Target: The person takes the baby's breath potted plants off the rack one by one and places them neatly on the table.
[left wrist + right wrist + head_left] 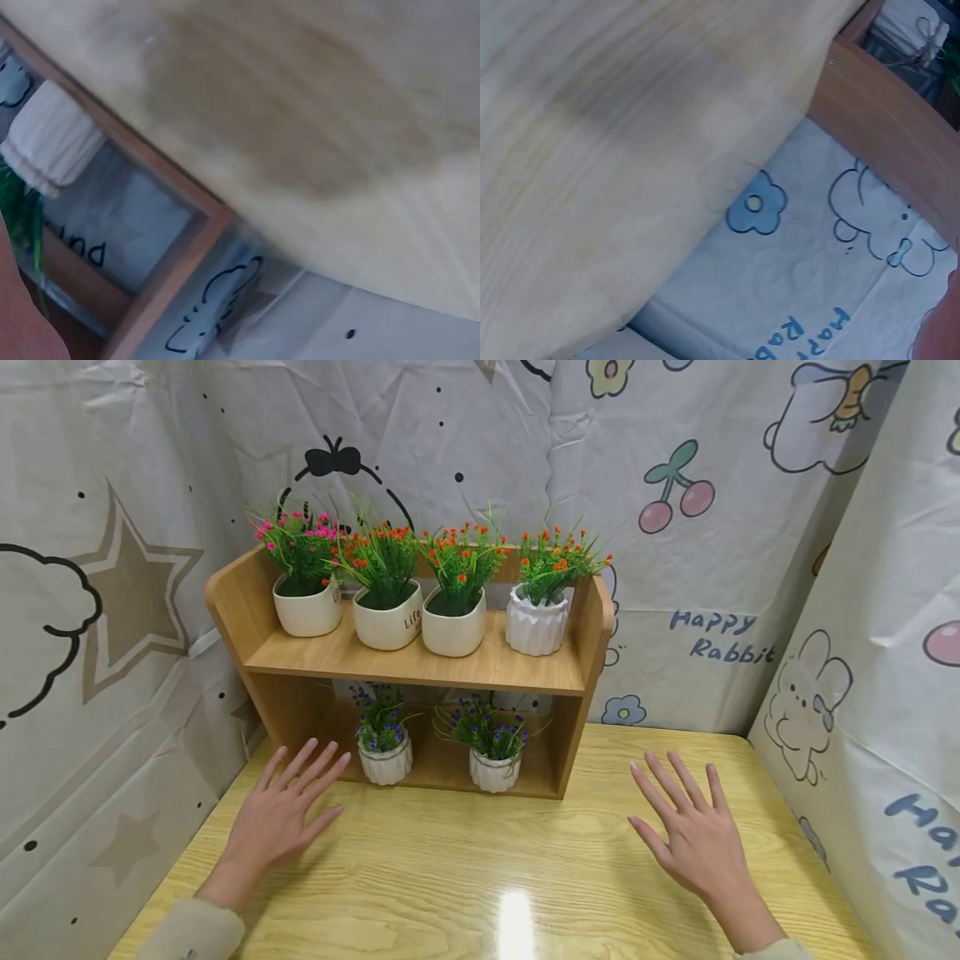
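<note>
The left hand [281, 818] spreads its fingers straight and wide, released, over the table [420, 877] by the left front corner of the shelf [405, 667]. The right hand [693, 839] is splayed too, grasping nothing, well apart from the shelf on its right side. Whether either hand touches the table I cannot tell.

The shelf, of smooth brown wood with rounded upper corners, carries six pots [453, 631]: four on the upper board, two on the lower. Three upper ones are cream, glossy and rounded; the fourth, at the right, is white and fluted. The lower two are white, fluted and string-tied. One pot bears pink flowers [321, 532], three orange flowers [463, 537], two blue flowers [384, 733], all among thin green blades. The table is pale, shiny and wood-grained; wrinkled printed cloth [510, 468] hangs behind.
</note>
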Demonstrator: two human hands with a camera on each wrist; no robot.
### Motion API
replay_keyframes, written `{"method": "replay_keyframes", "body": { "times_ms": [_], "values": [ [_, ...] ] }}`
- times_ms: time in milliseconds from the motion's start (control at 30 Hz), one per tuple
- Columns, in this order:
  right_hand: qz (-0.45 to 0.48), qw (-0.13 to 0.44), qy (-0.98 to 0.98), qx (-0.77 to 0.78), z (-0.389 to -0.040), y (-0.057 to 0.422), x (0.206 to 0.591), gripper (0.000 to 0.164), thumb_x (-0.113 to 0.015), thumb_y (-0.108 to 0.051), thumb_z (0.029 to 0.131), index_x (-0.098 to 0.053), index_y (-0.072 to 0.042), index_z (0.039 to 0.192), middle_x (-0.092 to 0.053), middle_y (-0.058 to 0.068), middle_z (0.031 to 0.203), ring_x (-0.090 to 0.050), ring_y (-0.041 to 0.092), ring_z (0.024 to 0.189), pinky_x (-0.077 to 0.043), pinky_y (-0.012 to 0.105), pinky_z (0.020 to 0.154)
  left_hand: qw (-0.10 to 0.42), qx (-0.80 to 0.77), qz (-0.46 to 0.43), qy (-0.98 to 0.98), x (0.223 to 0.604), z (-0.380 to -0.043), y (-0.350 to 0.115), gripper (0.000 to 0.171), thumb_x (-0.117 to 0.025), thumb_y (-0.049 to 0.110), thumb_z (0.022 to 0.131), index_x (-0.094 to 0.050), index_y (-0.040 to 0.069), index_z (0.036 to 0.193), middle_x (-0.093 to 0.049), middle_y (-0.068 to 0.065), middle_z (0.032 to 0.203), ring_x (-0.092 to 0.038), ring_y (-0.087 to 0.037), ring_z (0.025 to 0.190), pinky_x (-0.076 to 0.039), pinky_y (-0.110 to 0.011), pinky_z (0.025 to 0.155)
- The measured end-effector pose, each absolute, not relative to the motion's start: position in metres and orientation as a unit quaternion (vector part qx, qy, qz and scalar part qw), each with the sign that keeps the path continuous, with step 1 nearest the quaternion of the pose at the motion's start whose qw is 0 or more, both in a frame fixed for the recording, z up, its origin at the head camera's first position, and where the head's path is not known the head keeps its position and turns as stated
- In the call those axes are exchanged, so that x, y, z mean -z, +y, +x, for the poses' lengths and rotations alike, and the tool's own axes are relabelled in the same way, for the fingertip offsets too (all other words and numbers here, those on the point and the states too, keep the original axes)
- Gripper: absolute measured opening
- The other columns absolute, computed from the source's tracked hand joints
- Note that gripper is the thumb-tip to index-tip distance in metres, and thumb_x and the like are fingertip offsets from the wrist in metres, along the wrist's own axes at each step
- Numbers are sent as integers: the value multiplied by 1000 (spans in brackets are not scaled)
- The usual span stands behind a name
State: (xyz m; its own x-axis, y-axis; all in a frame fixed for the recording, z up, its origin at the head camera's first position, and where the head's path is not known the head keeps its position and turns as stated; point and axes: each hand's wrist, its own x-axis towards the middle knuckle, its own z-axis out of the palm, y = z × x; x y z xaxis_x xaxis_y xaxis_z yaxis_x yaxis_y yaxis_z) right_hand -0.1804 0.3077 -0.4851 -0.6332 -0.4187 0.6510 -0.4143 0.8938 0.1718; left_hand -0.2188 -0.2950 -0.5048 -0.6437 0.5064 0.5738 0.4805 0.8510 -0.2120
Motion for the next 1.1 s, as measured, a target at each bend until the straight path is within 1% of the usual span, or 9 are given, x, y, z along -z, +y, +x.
{"method": "replay_keyframes", "body": {
  "times_ms": [133,233,367,533,733,833,900,1033,1100],
  "values": [
    [229,361,-904,2,-181,299,473,72,-26,-65,105,-49,-20,155,-42,5,165,-33,33,154,-9,61,126,337,-16,-269,-902,490,-221,-287,75,-25,69,103,-43,23,159,-36,-1,168,-29,-29,156,-17,-55,125],
    [231,369,-900,-7,-183,289,462,71,-26,-65,105,-47,-21,157,-42,5,165,-35,35,152,-10,61,126,377,-8,-271,-886,474,-223,-278,74,-23,69,104,-44,24,159,-41,-2,166,-31,-27,156,-20,-56,124],
    [246,405,-880,-35,-188,271,445,69,-30,-63,105,-49,-20,156,-45,6,163,-32,31,155,-11,58,127,444,28,-270,-854,444,-228,-265,66,-33,63,105,-50,23,155,-49,-4,160,-43,-31,147,-26,-56,122],
    [255,437,-859,-76,-192,245,423,67,-34,-61,105,-50,-19,155,-46,7,162,-30,28,156,-14,54,127,491,70,-259,-829,405,-237,-256,62,-41,58,104,-54,22,153,-54,-5,156,-51,-35,139,-29,-54,120],
    [269,456,-837,-141,-200,211,395,67,-40,-60,105,-51,-15,154,-48,10,160,-41,36,148,-21,47,127,511,91,-240,-820,375,-250,-259,61,-46,55,102,-53,22,153,-56,-6,154,-52,-36,136,-33,-57,114],
    [276,459,-826,-178,-204,195,384,67,-43,-58,105,-50,-14,154,-48,11,159,-42,36,146,-24,42,126,509,101,-226,-824,364,-255,-263,62,-45,55,102,-50,23,155,-54,-6,155,-50,-36,137,-32,-57,115],
    [278,456,-820,-204,-207,185,378,67,-45,-58,105,-49,-14,155,-47,11,160,-42,35,147,-28,41,124,507,115,-212,-827,356,-259,-267,63,-44,56,102,-50,23,155,-53,-5,156,-48,-34,138,-31,-55,116],
    [274,431,-820,-260,-215,167,366,70,-45,-60,104,-44,-15,158,-43,9,162,-40,33,148,-35,51,117,504,152,-184,-830,341,-267,-277,68,-41,63,101,-50,22,154,-52,-3,157,-45,-32,140,-29,-55,117],
    [269,407,-821,-295,-220,159,360,72,-47,-60,104,-41,-16,160,-40,9,164,-38,32,149,-35,55,115,501,168,-170,-831,332,-272,-283,71,-41,65,99,-51,21,154,-51,-3,158,-44,-32,141,-28,-56,117]
  ]
}}
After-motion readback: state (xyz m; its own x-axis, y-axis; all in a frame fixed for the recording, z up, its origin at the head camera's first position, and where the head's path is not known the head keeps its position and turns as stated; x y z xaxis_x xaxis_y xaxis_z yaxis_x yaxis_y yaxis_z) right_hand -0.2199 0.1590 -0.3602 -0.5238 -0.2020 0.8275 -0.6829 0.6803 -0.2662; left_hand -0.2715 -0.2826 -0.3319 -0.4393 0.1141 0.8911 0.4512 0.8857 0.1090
